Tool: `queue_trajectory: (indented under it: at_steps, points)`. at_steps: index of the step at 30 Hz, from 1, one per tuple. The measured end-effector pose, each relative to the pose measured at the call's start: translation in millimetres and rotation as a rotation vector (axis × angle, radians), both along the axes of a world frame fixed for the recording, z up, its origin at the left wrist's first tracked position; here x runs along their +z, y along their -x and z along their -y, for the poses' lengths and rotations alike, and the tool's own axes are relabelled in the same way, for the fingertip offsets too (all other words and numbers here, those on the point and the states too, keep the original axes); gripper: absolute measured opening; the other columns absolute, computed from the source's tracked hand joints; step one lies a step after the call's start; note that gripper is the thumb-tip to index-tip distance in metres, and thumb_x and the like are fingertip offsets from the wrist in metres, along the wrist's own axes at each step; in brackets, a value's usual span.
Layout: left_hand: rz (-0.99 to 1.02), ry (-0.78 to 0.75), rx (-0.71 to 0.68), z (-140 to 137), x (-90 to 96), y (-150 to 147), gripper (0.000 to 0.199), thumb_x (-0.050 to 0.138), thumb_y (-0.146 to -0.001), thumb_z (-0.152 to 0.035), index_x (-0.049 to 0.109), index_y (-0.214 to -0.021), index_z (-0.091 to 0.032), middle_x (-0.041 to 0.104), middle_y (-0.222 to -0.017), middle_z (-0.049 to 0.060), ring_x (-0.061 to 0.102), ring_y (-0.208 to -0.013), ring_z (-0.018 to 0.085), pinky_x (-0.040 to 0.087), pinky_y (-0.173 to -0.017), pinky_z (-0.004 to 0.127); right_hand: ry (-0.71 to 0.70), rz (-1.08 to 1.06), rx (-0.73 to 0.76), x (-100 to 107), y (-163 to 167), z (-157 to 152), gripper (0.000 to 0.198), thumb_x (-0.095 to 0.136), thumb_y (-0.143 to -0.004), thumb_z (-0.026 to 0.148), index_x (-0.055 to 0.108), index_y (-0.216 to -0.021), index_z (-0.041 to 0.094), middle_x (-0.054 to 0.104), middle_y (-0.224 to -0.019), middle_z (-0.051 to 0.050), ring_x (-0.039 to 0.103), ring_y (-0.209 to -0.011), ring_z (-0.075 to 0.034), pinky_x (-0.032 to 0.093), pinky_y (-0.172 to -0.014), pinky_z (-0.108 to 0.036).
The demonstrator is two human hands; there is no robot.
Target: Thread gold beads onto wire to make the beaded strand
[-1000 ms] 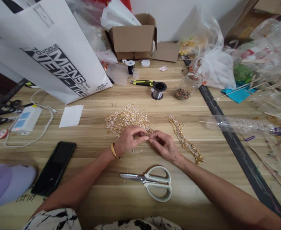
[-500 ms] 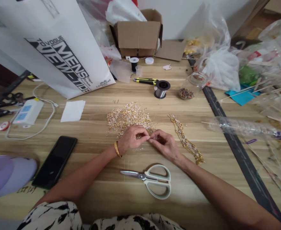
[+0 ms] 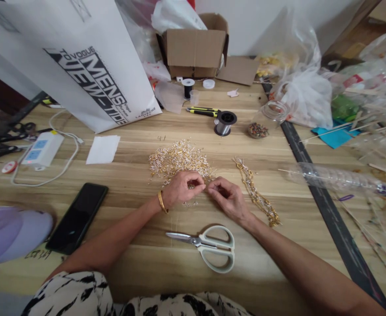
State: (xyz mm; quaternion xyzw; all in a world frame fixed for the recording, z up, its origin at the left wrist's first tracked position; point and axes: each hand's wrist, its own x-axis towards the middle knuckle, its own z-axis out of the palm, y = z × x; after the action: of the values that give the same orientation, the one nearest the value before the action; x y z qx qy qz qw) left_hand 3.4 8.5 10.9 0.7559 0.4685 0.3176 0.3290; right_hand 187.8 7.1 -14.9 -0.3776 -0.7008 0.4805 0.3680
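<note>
Gold and silver metal bits lie in one loose pile (image 3: 178, 160) on the wooden table (image 3: 140, 259), just beyond the two hands. In the head view, the left hand (image 3: 181, 189) and the right hand (image 3: 228, 200) meet fingertip to fingertip at the near edge of that pile. Both have their fingers pinched narrow on one small metal piece (image 3: 206, 188), too tiny to make out further. A few more loose bits lie under the left hand. One gold bangle (image 3: 161, 202) sits on the left wrist.

To the right of the right hand, one beaded gold chain (image 3: 257, 195) stretches along the table, close to the wrist but apart from it. One pair of scissors (image 3: 209, 246) with pale handles lies shut, near the person, between the two forearms. One black phone (image 3: 77, 217) lies face up to the left, well apart from the hands.

Farther back stand one wire spool (image 3: 225, 123), one smaller black spool (image 3: 188, 87), one glass jar (image 3: 264, 118) of beads tipped on its side, one yellow-handled tool (image 3: 202, 111), one cardboard box (image 3: 196, 47) and one large white paper bag (image 3: 81, 66). One white power strip (image 3: 41, 150) and one white paper sheet (image 3: 103, 149) lie at the left.
</note>
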Motion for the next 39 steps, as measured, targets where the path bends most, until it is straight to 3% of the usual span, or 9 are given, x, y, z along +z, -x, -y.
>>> queue_trajectory:
  at_steps: [6,11,17,27,39]
  points:
    - [-0.036,-0.051,0.034,-4,-5.2,4,0.012,0.059,-0.079,-0.016,0.060,-0.067,-0.014,0.061,-0.067,0.002,0.054,-0.065,0.012,0.043,-0.064,0.024,0.020,-0.001,-0.037,1,0,-1,0.016,0.056,-0.084,0.031,0.057,-0.078,0.017,0.051,-0.065,0.000,0.043,-0.056,-0.011,0.034,-0.049,-0.023]
    - [-0.292,-0.234,-0.075,-6,-9.6,7,0.010,0.057,-0.083,-0.017,0.065,-0.079,-0.014,0.062,-0.078,0.005,0.054,-0.079,0.016,0.043,-0.076,0.029,0.055,-0.012,-0.056,0,0,-1,0.017,0.055,-0.084,0.032,0.056,-0.078,0.016,0.050,-0.064,0.001,0.043,-0.056,-0.011,0.034,-0.049,-0.022]
    - [-0.570,-0.305,-0.177,-3,-8.3,7,0.020,0.047,-0.089,-0.022,0.065,-0.087,-0.014,0.059,-0.086,0.008,0.049,-0.089,0.019,0.042,-0.080,0.031,0.045,-0.003,-0.065,2,1,0,0.017,0.055,-0.084,0.032,0.056,-0.077,0.016,0.051,-0.064,0.001,0.043,-0.055,-0.011,0.035,-0.049,-0.022]
    - [-0.610,-0.417,-0.184,-4,-15.4,8,0.026,0.042,-0.092,-0.022,0.063,-0.078,-0.014,0.056,-0.082,0.007,0.046,-0.086,0.018,0.040,-0.078,0.029,0.044,-0.008,-0.055,-1,1,-1,0.015,0.055,-0.084,0.029,0.055,-0.077,0.016,0.050,-0.064,0.001,0.043,-0.056,-0.011,0.035,-0.050,-0.022]
    - [-0.668,-0.400,-0.215,-3,-14.1,5,0.025,0.040,-0.092,-0.020,0.061,-0.081,-0.013,0.056,-0.084,0.007,0.047,-0.088,0.019,0.041,-0.081,0.031,0.039,-0.008,-0.055,2,2,-1,0.016,0.054,-0.084,0.030,0.055,-0.077,0.016,0.049,-0.064,0.001,0.043,-0.056,-0.011,0.035,-0.050,-0.023]
